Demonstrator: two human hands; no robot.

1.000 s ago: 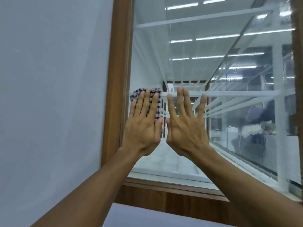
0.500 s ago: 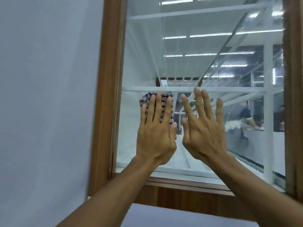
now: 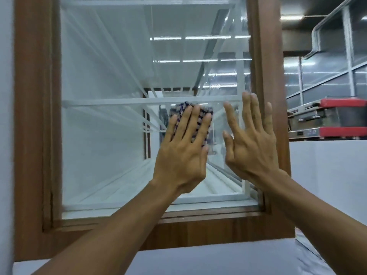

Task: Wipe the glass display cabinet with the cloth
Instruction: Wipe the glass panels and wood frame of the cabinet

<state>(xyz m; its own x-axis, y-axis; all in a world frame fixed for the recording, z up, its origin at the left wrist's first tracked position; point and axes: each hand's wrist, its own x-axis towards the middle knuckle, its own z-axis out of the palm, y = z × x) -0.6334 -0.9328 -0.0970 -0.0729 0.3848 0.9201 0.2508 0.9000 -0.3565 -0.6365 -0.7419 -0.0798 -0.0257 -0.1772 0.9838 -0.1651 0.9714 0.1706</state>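
Reaching up over the white ledge point(image 3: 198, 259) and the bottom rail point(image 3: 198, 227) of the wooden surround, we have both palms raised to the glass point(image 3: 103, 147). Our left hand point(image 3: 182, 155) lies flat, fingers straight and slightly spread, pressing the checked cloth point(image 3: 184, 107) against the pane. Only the cloth's top edge and a few strips between the fingers show. Our right hand point(image 3: 252, 147) is bare, fingers straight and fanned, just beside the left. We cannot tell whether it touches the glass or hovers off it.

A second ago the cloth sat close by the left post point(image 3: 33, 116), and half a second ago it was a little way out from it. Now it is right of the pane's middle, at much the same height, just under the white shelf point(image 3: 111, 102) inside. The right hand has gone ahead of it, and its outer fingers now overlap the right post point(image 3: 262, 56). We judge this a left-to-right stroke that is nearly spent.

Little glass is left between the cloth and the right post, and our right hand fills most of it, so that hand would have to give way for the stroke to reach the edge. The open room lies to the left, below down to the rail, and above the shelf line, where faint streaks point(image 3: 224, 80) catch the light. Well beyond the right post stands a red and steel machine point(image 3: 337, 120).
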